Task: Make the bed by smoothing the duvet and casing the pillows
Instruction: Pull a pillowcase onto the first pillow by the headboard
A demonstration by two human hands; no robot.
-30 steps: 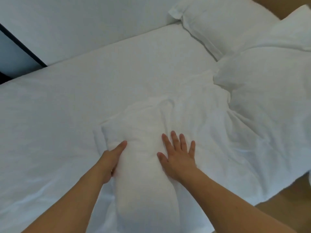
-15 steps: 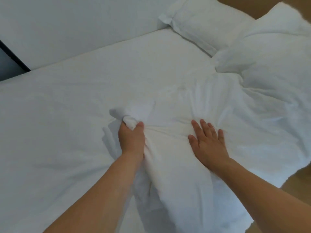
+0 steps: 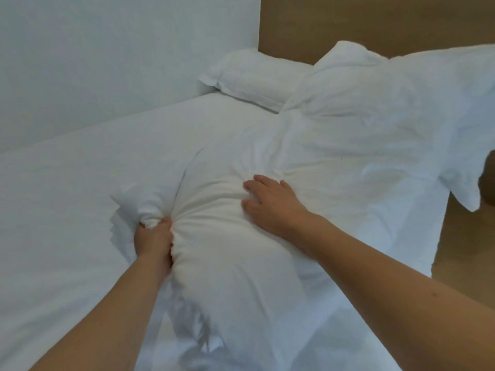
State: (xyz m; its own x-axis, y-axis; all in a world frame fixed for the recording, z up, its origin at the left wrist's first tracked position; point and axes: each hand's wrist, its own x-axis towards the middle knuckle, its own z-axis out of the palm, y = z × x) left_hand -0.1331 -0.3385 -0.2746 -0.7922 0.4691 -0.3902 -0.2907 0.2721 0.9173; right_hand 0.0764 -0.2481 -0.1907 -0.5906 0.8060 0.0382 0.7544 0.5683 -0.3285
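Your left hand (image 3: 153,238) has its fingers (image 3: 166,222) curled tight, gripping a bunched corner of white cloth at the left edge of the plump white fabric pillow (image 3: 227,253) in front of you. Most of those fingers are buried in the folds, so you cannot count them. Your right hand (image 3: 270,202) lies on top of the pillow with its fingers slightly spread and bent, their tips digging into the cloth and raising creases that fan out from them. Whether the cloth you hold is a loose case or the pillow's own cover is hard to make out, as everything here is white on white.

The pillow lies lengthwise on the white-sheeted bed (image 3: 67,210), its near end cut off by the lower edge of the view between your two bare forearms. Just beyond and to the right of it sprawls the rumpled white duvet (image 3: 375,135), heaped toward the head of the bed, one corner hanging over the right side. A second white cased pillow (image 3: 249,76) lies at the head of the bed, its right end hidden under the duvet.

A brown wooden headboard (image 3: 375,22) rises behind, a plain pale wall (image 3: 107,62) runs along the left side, and tan floor (image 3: 468,250) shows at the right.
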